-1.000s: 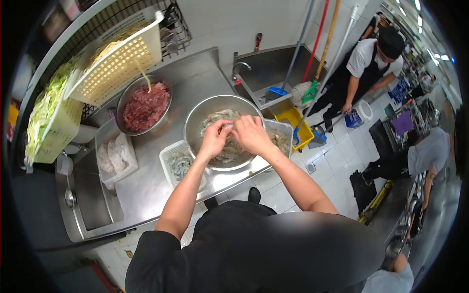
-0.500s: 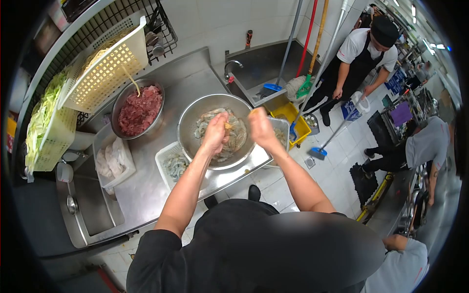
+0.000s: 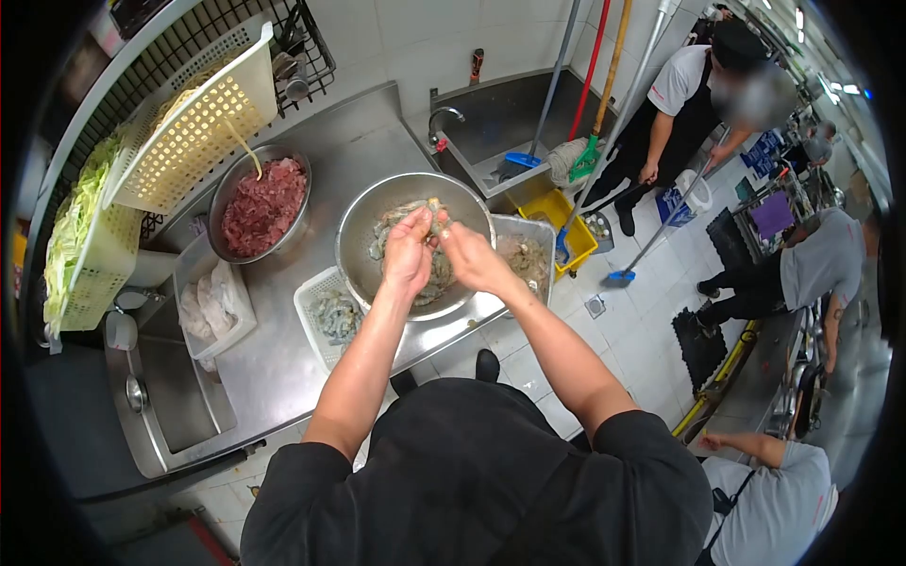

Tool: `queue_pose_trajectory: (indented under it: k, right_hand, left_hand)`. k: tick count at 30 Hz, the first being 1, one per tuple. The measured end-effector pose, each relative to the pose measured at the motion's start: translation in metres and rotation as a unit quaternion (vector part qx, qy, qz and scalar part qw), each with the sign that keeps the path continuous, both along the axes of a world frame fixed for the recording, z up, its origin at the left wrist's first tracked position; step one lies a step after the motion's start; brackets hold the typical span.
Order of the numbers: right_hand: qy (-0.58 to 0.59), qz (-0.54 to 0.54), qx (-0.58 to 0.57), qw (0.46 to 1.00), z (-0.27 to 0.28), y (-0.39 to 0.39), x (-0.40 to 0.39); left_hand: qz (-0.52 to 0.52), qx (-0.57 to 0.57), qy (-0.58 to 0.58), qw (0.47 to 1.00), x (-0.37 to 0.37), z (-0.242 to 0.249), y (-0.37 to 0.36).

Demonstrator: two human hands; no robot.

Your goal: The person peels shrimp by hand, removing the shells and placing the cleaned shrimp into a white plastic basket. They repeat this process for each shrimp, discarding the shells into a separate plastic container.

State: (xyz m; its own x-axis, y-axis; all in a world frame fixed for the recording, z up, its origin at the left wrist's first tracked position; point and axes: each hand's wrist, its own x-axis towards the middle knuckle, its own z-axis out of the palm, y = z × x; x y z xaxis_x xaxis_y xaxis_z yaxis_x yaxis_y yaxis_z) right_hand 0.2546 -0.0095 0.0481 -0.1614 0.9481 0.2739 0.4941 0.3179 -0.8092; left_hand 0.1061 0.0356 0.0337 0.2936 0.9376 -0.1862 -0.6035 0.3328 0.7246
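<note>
Over a large steel bowl (image 3: 351, 247) of raw shrimp (image 3: 385, 234), my two hands meet with their fingers closed. My left hand (image 3: 410, 253) grips a shrimp (image 3: 435, 205), whose end pokes up past the fingertips. Pinched against that same shrimp is my right hand (image 3: 475, 259); the fingers partly hide it. Left of the bowl, a white perforated basket (image 3: 304, 304) holds greyish shrimp that look peeled. At the bowl's right stands a clear plastic container (image 3: 550, 240) with brownish scraps, perhaps shells.
A bowl of raw red meat (image 3: 266, 208) and a tub of pale meat (image 3: 215, 316) stand on the steel counter (image 3: 283, 330). White baskets (image 3: 203, 123) with cabbage and noodles hang left. Behind is a sink (image 3: 510, 123); a co-worker (image 3: 675, 123) holds a long-handled brush on the right.
My right hand has come back left from above the plastic container to my left hand over the bowl. Both now touch the shrimp. The co-worker's brush has shifted slightly.
</note>
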Motion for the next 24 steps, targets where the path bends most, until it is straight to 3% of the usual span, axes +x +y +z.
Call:
queue_pose_trajectory:
  k: [8,13,24]
  right_hand:
    - [0.010,0.001,0.017,1.000,-0.005,0.004,-0.037]
    - [0.017,-0.023,-0.004,1.000,-0.004,0.005,-0.049]
    - [0.023,-0.127,0.076,0.989,-0.007,-0.036,-0.029]
  left_hand:
    - [0.044,-0.018,-0.085,0.995,-0.014,-0.004,-0.004]
    - [0.033,-0.067,-0.085,0.994,-0.025,-0.010,0.004]
    - [0.047,-0.109,-0.070,0.990,-0.001,-0.038,0.015]
